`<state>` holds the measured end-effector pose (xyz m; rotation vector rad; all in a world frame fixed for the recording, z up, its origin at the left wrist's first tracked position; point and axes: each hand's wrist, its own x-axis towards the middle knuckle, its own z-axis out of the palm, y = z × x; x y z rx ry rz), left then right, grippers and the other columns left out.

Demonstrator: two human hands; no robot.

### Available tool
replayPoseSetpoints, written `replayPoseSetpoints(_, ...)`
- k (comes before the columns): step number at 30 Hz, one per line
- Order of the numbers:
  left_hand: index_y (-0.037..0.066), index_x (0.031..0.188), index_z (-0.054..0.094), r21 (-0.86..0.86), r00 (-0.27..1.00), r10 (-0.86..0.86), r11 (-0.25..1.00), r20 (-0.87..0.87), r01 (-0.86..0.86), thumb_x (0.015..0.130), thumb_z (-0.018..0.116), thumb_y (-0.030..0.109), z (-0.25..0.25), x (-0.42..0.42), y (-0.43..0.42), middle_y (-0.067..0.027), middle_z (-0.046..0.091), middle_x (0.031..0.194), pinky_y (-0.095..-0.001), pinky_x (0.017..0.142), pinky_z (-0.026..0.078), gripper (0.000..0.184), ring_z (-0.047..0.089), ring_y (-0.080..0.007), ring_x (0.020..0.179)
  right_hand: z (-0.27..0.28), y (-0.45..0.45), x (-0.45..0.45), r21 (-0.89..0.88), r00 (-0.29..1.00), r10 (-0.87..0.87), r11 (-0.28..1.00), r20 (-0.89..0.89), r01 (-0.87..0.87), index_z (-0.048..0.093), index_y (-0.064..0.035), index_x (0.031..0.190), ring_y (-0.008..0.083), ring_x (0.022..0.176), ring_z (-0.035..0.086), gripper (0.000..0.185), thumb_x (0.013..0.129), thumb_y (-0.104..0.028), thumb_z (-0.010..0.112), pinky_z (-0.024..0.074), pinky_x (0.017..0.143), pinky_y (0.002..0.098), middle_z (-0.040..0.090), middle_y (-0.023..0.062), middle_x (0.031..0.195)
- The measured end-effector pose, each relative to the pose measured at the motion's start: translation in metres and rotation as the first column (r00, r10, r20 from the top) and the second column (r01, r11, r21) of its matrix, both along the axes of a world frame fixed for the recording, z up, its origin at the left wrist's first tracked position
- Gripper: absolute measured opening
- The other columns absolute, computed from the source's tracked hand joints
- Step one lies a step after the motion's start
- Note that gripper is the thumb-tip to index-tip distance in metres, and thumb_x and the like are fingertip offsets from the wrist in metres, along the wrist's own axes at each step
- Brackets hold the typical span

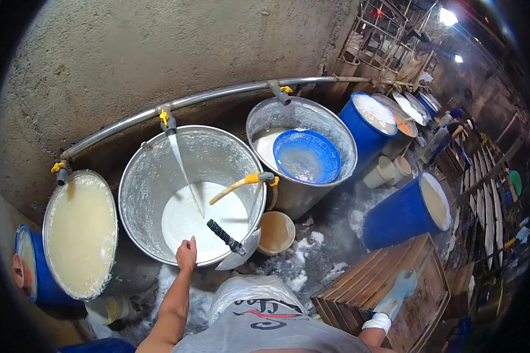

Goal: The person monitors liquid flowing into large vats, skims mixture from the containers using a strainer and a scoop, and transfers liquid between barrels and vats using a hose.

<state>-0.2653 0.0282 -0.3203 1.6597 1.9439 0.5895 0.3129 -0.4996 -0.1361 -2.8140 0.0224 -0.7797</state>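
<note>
Much blur means I cannot tell whether the right hand grasps; the left hand, fingers released, overlaps the vat.

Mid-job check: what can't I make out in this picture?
Head view: floor of the tap-fed vat, under white liquid.
Head view: left hand, palm hidden by the hand itself.
Head view: right hand, grip blurred inside a pale glove.
Head view: blue container, cut off by the bottom edge.
Head view: far worker, hands too small.
</note>
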Motion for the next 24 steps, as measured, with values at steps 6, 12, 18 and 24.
replayPoseSetpoints(6, 0.002, 0.088, 0.069, 0.092, 1.0, 0.015, 0.996, 0.01, -0.016, 0.103, 0.058, 0.051, -0.017, 0.0, 0.002, -0.0239, 0.072, 0.085, -0.0541, 0.076, 0.053, 0.052, 0.07, -0.0455, 0.083, 0.003, 0.001, -0.003, 0.039, 0.999, 0.039, 0.998, -0.006, -0.039, 0.072, -0.009, 0.124, 0.0376, 0.106, 0.068, 0.048, 0.085, -0.037, 0.074, 0.0528, 0.093, 0.0505, 0.074, 0.0163, 0.113)
replayPoseSetpoints(12, -0.002, 0.087, 0.063, 0.299, 0.972, -0.124, 0.952, 0.198, 0.061, 0.107, 0.054, 0.047, -0.085, -0.016, 0.018, -0.0269, 0.066, 0.083, -0.0544, 0.07, 0.046, 0.053, 0.06, -0.0474, 0.075, -0.003, 0.003, -0.001, -0.017, 0.993, 0.012, 1.0, 0.116, -0.01, 0.074, -0.0159, 0.117, 0.0369, 0.1, 0.069, 0.046, 0.079, -0.042, 0.077, 0.0529, 0.089, 0.0516, 0.074, 0.0126, 0.102)
replayPoseSetpoints(18, -0.004, 0.085, 0.059, 0.131, 0.99, -0.124, 0.985, 0.061, 0.115, 0.108, 0.05, 0.052, -0.052, -0.009, 0.011, -0.0247, 0.061, 0.076, -0.0528, 0.07, 0.044, 0.061, 0.055, -0.0446, 0.071, 0.008, 0.011, -0.009, -0.023, 0.991, -0.109, 0.994, 0.078, 0.111, 0.074, -0.0167, 0.113, 0.0368, 0.103, 0.068, 0.044, 0.078, -0.043, 0.078, 0.0535, 0.09, 0.051, 0.074, 0.0138, 0.106)
replayPoseSetpoints(24, -0.005, 0.086, 0.06, 0.137, 0.992, -0.122, 0.984, 0.028, 0.117, 0.109, 0.05, 0.052, -0.055, -0.007, 0.012, -0.0241, 0.063, 0.078, -0.0532, 0.07, 0.044, 0.062, 0.056, -0.0442, 0.072, 0.009, 0.013, -0.009, 0.024, 0.987, -0.132, 0.991, 0.095, 0.13, 0.074, -0.0191, 0.116, 0.0343, 0.106, 0.066, 0.045, 0.078, -0.043, 0.08, 0.0498, 0.093, 0.051, 0.071, 0.0117, 0.107)
